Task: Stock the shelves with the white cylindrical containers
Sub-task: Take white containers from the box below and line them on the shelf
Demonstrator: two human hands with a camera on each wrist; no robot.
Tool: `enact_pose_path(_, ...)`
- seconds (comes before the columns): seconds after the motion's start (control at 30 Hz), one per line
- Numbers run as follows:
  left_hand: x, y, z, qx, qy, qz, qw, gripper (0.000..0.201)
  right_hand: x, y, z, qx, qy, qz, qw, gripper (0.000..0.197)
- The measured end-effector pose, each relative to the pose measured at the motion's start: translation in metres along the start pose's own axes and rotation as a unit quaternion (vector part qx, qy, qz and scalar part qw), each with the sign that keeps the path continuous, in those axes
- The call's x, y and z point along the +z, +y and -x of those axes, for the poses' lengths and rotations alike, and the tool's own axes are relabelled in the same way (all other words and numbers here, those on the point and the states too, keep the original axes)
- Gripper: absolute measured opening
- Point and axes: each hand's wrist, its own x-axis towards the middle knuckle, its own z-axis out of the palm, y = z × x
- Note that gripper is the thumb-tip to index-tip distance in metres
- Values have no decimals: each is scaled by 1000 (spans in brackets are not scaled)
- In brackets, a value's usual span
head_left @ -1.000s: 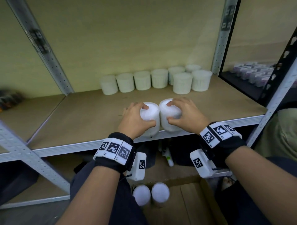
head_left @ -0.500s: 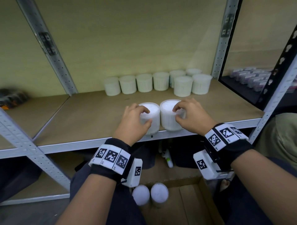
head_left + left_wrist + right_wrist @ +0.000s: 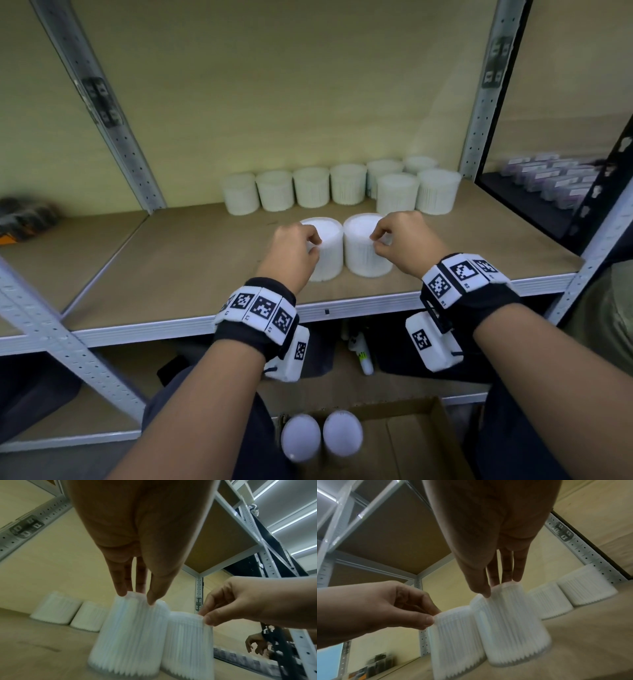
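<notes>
Two white ribbed cylindrical containers stand upright side by side on the wooden shelf (image 3: 191,274), a little back from its front edge. My left hand (image 3: 314,247) pinches the near top rim of the left container (image 3: 329,253) with thumb and fingertips; the left wrist view shows that left hand (image 3: 137,597) on the left container (image 3: 130,635). My right hand (image 3: 376,241) pinches the rim of the right container (image 3: 363,253) the same way, as the right wrist view shows of the right hand (image 3: 496,589) and right container (image 3: 513,628). A row of several like containers (image 3: 342,188) lines the shelf's back.
A cardboard box (image 3: 411,428) on the floor below holds two more white containers (image 3: 301,438). Grey perforated uprights (image 3: 486,102) frame the bay. The neighbouring shelf on the right carries small purple packets (image 3: 555,178). Dark items lie at far left (image 3: 24,219).
Both containers have slid from the shelf's front edge further in. My hands went from wrapping over the tops to a fingertip pinch on the near rims.
</notes>
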Motion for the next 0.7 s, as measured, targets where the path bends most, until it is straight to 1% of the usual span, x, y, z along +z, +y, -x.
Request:
enact_pose_path(0.3, 16, -16, -74, -21, -20, -7, 1000, 19, 10, 5, -65, 28, -2, 27, 999, 21)
enact_pose_path(0.43, 27, -25, -105, -29, -19, 1, 999, 18, 16, 11, -96, 31, -13, 26, 999, 22)
enact_pose_path(0.53, 33, -32, -127, -30, -18, 2, 999, 19, 22, 15, -117, 32, -7, 22, 999, 21)
enact_pose_path(0.7, 43, -37, -148, -29, -11, 10, 999, 19, 32, 26, -147, 37, 2, 21, 999, 20)
